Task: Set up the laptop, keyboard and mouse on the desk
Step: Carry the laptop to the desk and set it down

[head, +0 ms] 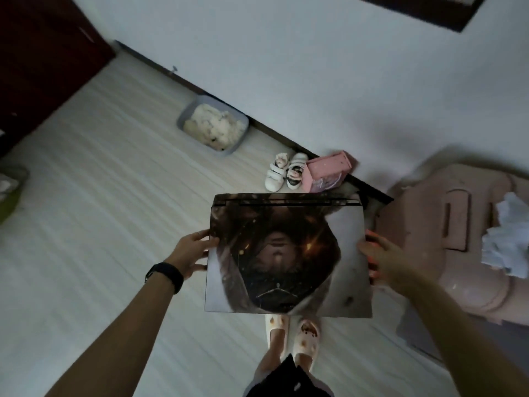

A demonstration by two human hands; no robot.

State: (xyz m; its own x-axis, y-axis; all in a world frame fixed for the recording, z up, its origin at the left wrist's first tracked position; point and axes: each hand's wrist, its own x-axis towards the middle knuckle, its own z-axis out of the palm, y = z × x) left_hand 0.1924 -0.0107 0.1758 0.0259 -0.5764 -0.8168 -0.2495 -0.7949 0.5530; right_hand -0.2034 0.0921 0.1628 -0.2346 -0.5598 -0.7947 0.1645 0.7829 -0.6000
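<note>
We hold the laptop (pixel 286 253) closed and level in front of us, above our slippers (pixel 307 335). Our left hand (pixel 192 255) grips its nine o'clock edge and our right hand (pixel 382 260) grips its three o'clock edge. No desk shows here, so we should keep both grips firm and the lid flat while walking. The lid bears a dark printed picture with pale corners, possibly glossy, though the light is dim.

Grey tray (pixel 183 121) of pale stuff, white shoes (pixel 284 171) — pink box (pixel 329 173) beside them.
</note>
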